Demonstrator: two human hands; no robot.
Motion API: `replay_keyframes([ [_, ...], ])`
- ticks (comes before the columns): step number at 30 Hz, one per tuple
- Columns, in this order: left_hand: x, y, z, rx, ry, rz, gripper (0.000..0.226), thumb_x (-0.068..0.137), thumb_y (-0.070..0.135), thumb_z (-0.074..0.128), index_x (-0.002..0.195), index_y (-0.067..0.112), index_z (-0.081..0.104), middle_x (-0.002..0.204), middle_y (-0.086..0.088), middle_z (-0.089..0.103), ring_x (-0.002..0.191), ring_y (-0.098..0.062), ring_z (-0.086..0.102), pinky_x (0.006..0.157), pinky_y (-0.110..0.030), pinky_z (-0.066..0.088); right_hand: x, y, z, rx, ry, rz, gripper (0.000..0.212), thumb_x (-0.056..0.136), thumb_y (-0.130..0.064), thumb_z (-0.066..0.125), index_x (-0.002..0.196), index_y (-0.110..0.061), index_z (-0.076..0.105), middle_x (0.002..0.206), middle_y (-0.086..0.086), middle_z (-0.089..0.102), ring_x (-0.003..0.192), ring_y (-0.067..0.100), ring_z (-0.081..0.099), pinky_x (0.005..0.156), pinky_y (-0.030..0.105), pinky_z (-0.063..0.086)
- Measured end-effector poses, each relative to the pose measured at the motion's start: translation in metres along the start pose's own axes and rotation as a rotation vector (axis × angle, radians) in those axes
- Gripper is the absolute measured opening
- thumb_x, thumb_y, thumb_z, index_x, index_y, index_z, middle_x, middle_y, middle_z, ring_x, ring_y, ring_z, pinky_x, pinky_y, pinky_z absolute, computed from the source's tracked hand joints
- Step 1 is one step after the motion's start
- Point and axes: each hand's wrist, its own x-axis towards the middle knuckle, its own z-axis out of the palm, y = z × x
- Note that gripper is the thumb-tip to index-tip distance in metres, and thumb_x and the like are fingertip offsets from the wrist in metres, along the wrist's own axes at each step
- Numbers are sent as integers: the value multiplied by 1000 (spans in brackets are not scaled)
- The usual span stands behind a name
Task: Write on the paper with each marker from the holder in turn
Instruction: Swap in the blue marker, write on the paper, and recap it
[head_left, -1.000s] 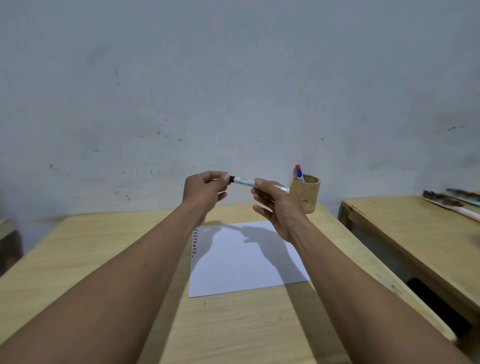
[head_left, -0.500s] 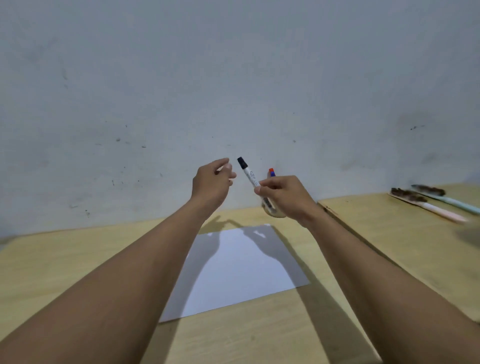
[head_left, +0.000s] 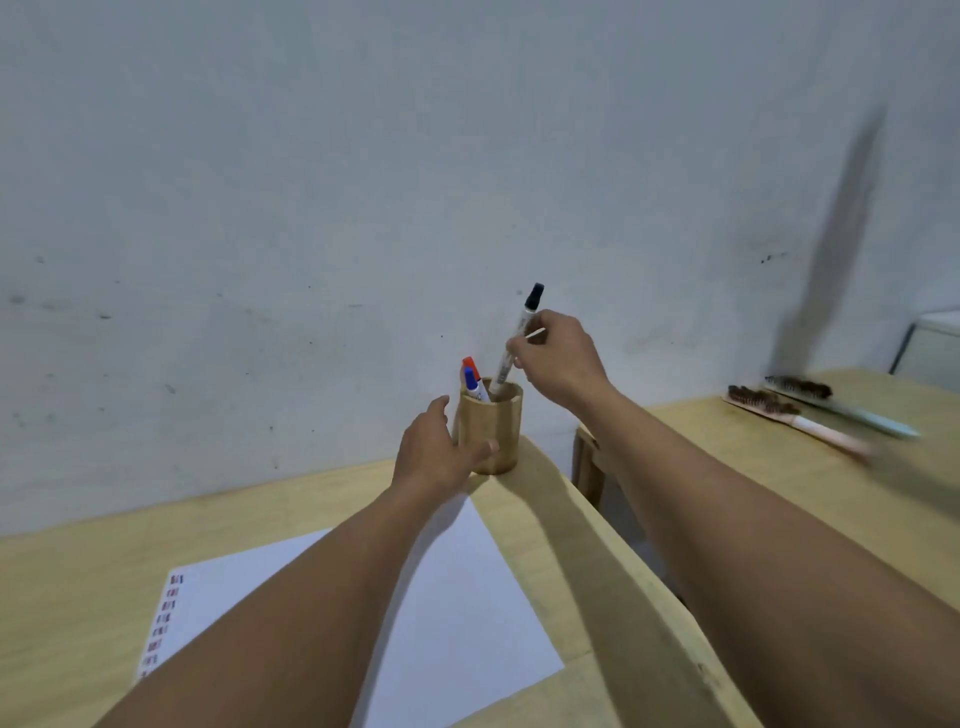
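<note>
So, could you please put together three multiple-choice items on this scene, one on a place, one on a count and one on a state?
1. The holder stands: A) on the paper B) at the table's far right corner C) on the other table.
2. Marker caps visible: A) one B) two C) three.
3. The right hand: A) is empty B) grips the black marker C) is writing.

B: it sits beyond the paper.
C: red, blue, black.
B: fingers pinch the marker, its lower end in the holder.
</note>
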Motion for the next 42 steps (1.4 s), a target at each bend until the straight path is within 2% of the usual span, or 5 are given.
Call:
replay_keyframes([
  [7, 18, -7, 27, -153, 40, 43, 49, 74, 18, 79, 119, 21, 57, 104, 7, 66, 83, -1, 60, 52, -7, 43, 17, 20, 26, -160, -56, 18, 25, 97, -23, 62, 103, -1, 72, 96, 12, 73, 78, 23, 65, 67, 32, 52],
  [14, 19, -11, 27, -199, 47, 59, 44, 77, 17, 77, 114, 25, 54, 98, 11, 63, 81, 3, 58, 56, -8, 44, 22, 35, 44, -249, -126, 82, 21, 89, -23, 71, 84, -4, 79, 84, 11, 75, 76, 24, 71, 72, 41, 61],
  [22, 13, -6, 25, -293, 45, 37, 45, 74, 15, 81, 108, 26, 55, 92, 15, 61, 79, 3, 58, 50, -2, 41, 6, 30, 40, -136, -71, 44, 25, 85, -18, 70, 105, -20, 54, 88, 5, 67, 78, 23, 65, 66, 37, 53],
  [31, 17, -11, 25, -247, 31, 8, 50, 77, -9, 71, 120, 14, 61, 90, 13, 61, 75, 3, 54, 49, 1, 40, -8, 22, 46, -252, -173, -18, 21, 87, -32, 65, 102, -25, 78, 101, -4, 74, 89, 21, 65, 73, 30, 48],
  [42, 14, -11, 23, -255, 38, -26, 48, 79, 6, 75, 124, 16, 60, 105, 7, 66, 85, -5, 59, 50, -4, 42, -7, 14, 48, -245, 23, -141, 18, 97, -38, 60, 92, -21, 63, 84, -7, 63, 75, 17, 60, 61, 28, 43],
])
